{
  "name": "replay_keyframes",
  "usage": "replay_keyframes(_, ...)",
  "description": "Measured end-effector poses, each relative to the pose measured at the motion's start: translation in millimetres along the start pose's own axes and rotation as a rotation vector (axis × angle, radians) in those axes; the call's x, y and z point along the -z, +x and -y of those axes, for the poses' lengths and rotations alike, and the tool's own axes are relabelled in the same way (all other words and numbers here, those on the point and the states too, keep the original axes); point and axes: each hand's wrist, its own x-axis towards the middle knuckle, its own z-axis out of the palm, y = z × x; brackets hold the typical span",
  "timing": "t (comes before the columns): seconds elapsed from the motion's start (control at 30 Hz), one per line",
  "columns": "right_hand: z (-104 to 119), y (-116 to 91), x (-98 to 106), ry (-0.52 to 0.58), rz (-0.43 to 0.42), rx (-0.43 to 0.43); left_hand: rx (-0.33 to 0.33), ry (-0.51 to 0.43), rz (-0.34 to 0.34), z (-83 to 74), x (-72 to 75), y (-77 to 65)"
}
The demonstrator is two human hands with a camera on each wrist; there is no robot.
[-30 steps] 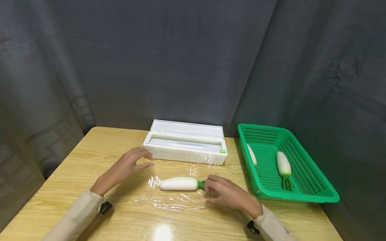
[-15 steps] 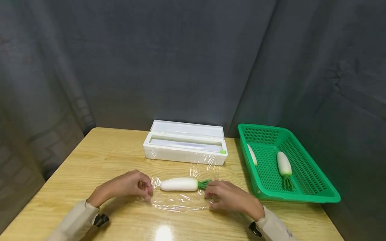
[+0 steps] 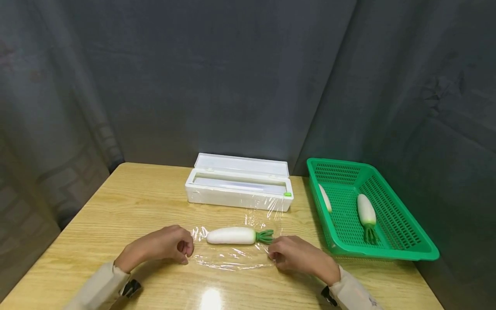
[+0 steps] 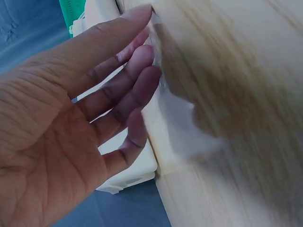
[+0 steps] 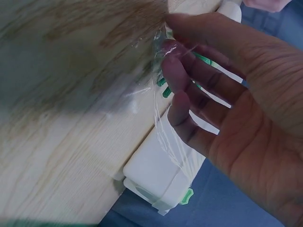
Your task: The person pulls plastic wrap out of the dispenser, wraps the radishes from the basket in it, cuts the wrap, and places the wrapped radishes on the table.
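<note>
The head view shows 1 white radish [image 3: 231,235] lying sideways on clear film [image 3: 228,259] spread over the table [image 3: 155,193], its leaves [image 3: 265,236] toward the right hand [image 3: 300,257]. That hand pinches the film's edge; the right wrist view adds the wrinkled film running from its fingertips, with green leaf stems seen behind the fingers. The left hand [image 3: 162,246] pinches the opposite edge, thumb against forefinger; its wrist view reveals the palm and the other fingers loosely bent, which the head view conceals. Behind the radish stands an open white box [image 3: 238,198], film trailing down its front. Only the head view shows 2 more radishes [image 3: 366,209], inside the green basket [image 3: 387,254].
</note>
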Motion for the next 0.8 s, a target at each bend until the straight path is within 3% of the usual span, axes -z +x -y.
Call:
replay_keyframes(0.17,-3,-1,-1,-0.030,-0.024,0.053,0.002,0.036,-0.007,-2.9,2.7,-1.1)
replay_keyframes(0.37,-5,-6,8,-0.005,-0.029,0.046,-0.033,0.016,-0.018,-2.3,9.0,-3.6)
replay_keyframes(0.53,-6,-7,15,0.026,-0.056,0.015,-0.090,0.010,-0.055,-1.4,17.0,-6.1)
replay_keyframes(0.8,-12,-7,28,0.083,-0.070,-0.071,-0.074,0.013,-0.076,-2.3,27.0,-4.2)
